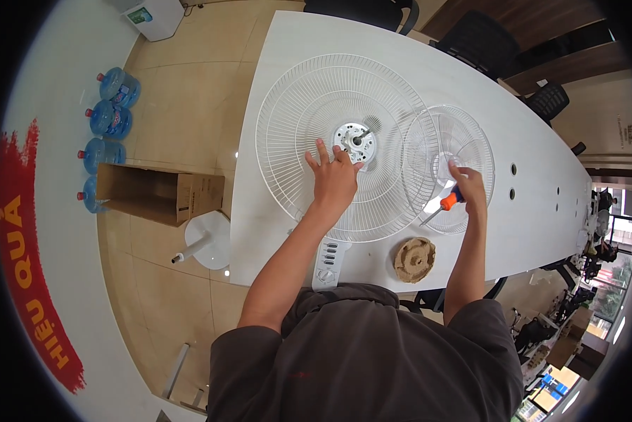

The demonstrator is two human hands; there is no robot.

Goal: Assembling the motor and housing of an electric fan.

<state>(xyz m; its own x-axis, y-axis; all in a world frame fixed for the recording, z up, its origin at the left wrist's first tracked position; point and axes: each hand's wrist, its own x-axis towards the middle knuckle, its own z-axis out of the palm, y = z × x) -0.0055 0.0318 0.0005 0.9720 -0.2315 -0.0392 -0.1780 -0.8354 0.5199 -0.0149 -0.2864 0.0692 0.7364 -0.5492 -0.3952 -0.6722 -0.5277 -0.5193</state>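
Observation:
A large white wire fan guard (295, 105) lies on the table, with the fan's white motor hub (358, 143) and its metal shaft at the middle. My left hand (333, 181) rests over the guard just below the hub, fingers spread and fingertips at the hub's lower rim. In my right hand (470, 186) is a screwdriver (449, 201) with an orange and dark handle, its shank pointing down and left. Beneath that hand lies a second, smaller round piece (481, 141), see-through with thin ribs, partly overlapped by the large guard.
The fan's control panel (328, 264) with buttons and a knob sits at the table's near edge. To its right lies a round moulded cardboard piece (414, 259). On the floor at left are a white fan base (209, 240), an open carton (143, 193) and several water bottles (112, 119).

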